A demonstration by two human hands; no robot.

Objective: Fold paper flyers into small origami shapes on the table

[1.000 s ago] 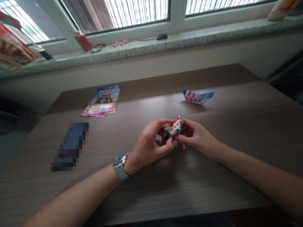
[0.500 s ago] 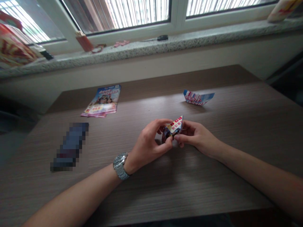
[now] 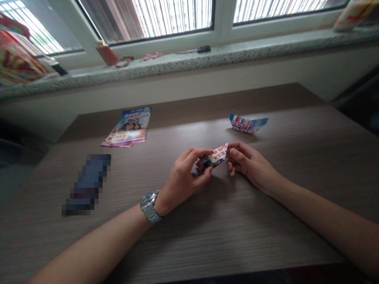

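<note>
A small folded paper (image 3: 218, 154), printed in yellow, red and dark colours, is pinched between the thumb and fingers of my left hand (image 3: 185, 171), just above the table. At its pointed right end is my right hand (image 3: 251, 159), with thumb and index finger closed at the corner and the other fingers curled. Exactly how those fingertips meet the paper is hard to make out. Farther back, a blue and red folded paper boat (image 3: 247, 124) stands by itself on the table.
Several printed flyers (image 3: 130, 124) lie stacked at the back left of the brown table (image 3: 177, 244). A dark blurred-out object (image 3: 89, 183) lies nearer, on the left. Behind, the stone windowsill (image 3: 166, 67) carries a red-brown case (image 3: 106, 54) and a dark-handled tool (image 3: 203, 49).
The folded paper has turned flatter and shifted slightly left in my left hand. My right hand's thumb has drawn back from its lower edge to the right corner.
</note>
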